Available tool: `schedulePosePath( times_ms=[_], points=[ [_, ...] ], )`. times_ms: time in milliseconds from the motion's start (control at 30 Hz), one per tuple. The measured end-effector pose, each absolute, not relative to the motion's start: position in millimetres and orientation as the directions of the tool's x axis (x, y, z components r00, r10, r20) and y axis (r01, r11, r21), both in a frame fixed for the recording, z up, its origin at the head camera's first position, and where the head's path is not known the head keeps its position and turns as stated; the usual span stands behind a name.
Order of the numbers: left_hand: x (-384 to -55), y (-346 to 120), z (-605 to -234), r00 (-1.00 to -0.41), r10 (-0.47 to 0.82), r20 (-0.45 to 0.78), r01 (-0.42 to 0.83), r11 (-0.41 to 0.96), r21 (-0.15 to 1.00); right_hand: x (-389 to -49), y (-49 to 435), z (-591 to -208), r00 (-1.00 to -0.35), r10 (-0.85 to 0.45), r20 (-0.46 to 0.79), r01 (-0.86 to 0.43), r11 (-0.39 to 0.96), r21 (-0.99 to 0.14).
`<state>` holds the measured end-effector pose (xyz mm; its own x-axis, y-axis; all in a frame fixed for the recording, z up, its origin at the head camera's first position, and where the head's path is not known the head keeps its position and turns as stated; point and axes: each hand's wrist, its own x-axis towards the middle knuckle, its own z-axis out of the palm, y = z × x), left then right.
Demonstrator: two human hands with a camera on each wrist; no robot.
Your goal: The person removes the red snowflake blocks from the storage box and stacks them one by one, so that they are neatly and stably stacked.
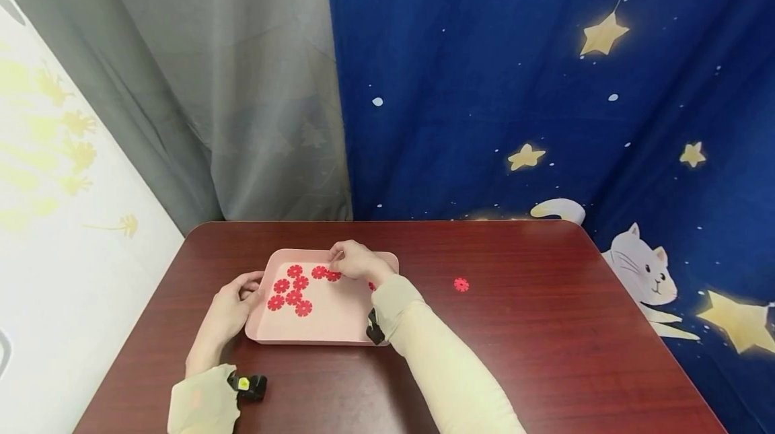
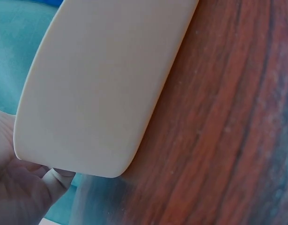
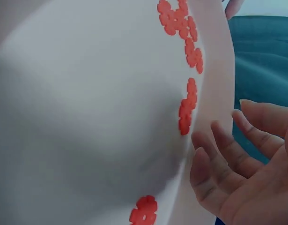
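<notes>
My left hand (image 1: 227,309) holds the left end of a shallow pink tray (image 1: 321,342); in the left wrist view, part of that hand (image 2: 26,187) shows beside the tray's corner. Several red notched discs (image 1: 304,308), shaped like little flowers, lie in the tray, mostly toward its left side. Over the far wall reaches my right hand (image 1: 357,262), its fingers loosely bent near two touching discs (image 3: 186,115). Nothing shows between those fingers in the right wrist view. Another disc (image 1: 372,286) is partly hidden by the right wrist.
A single red disc (image 1: 461,284) lies on the dark red-brown table (image 1: 545,353), right of the tray. Behind the table hang a grey curtain (image 1: 272,84) and a blue curtain (image 1: 454,84) printed with stars. My right sleeve (image 1: 448,360) crosses the tray's near right corner.
</notes>
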<state>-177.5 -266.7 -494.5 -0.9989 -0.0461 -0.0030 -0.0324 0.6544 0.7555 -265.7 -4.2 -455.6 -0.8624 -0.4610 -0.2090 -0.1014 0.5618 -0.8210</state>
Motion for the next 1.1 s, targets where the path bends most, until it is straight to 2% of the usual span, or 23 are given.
schedulePosePath(
  times_ms=[200,467,700,967,1100],
  points=[
    [-177,-267,-494,-0.999,-0.048,-0.013,-0.041,0.647,0.761,-271,-9,-465,-0.873,-0.42,-0.246,-0.09,0.634,-0.768],
    [-178,-268,-495,-0.999,-0.049,-0.017,-0.045,0.64,0.767,-275,-13,-468,-0.887,-0.369,-0.278,-0.013,0.621,-0.783],
    [-178,-267,-496,-0.999,-0.047,-0.02,-0.045,0.634,0.772,-272,-11,-476,-0.874,-0.311,-0.373,0.099,0.639,-0.763],
    [-179,-266,-496,-0.998,-0.053,-0.034,-0.06,0.619,0.783,-275,-15,-489,-0.89,-0.297,-0.346,0.081,0.645,-0.76],
    [-180,-268,-497,-0.998,-0.056,-0.024,-0.053,0.622,0.781,-275,-15,-490,-0.895,-0.332,-0.297,-0.008,0.679,-0.734]
  ],
)
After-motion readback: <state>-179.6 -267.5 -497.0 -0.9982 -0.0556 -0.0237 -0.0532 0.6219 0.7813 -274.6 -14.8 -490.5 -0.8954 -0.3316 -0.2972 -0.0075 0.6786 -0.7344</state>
